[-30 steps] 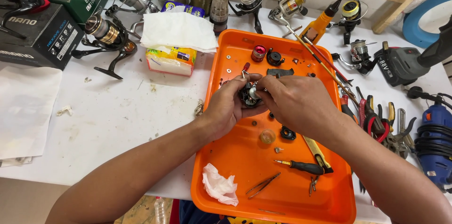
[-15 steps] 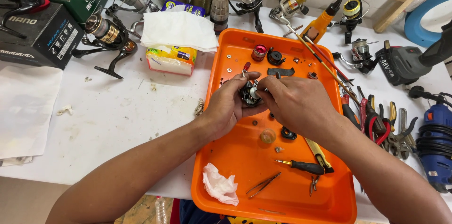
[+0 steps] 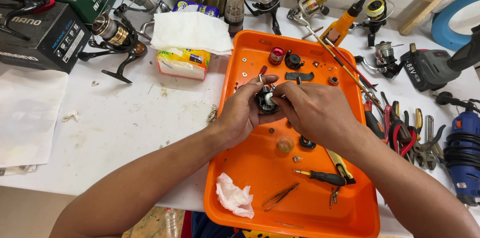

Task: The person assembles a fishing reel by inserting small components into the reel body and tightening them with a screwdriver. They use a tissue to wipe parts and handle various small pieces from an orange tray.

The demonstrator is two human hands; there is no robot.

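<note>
Reel body point(image 3: 266, 100) over orange tray point(image 3: 260, 178), axis unclear; left hand point(image 3: 242, 113), right hand point(image 3: 312, 110) grip it.

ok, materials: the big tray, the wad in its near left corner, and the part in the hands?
Orange tray: likely moulded plastic; uniform colour, soft sheen, rounded rim.
White wad: tissue or paper towel; crumpled, matte.
Reel part, held by the left hand and right hand: looks like dark metal or plastic with a shiny silvery piece; mostly hidden.

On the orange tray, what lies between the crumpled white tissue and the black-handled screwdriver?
In the head view, a pair of tweezers lies on the orange tray between the crumpled white tissue and the black-handled screwdriver, touching neither.
</note>
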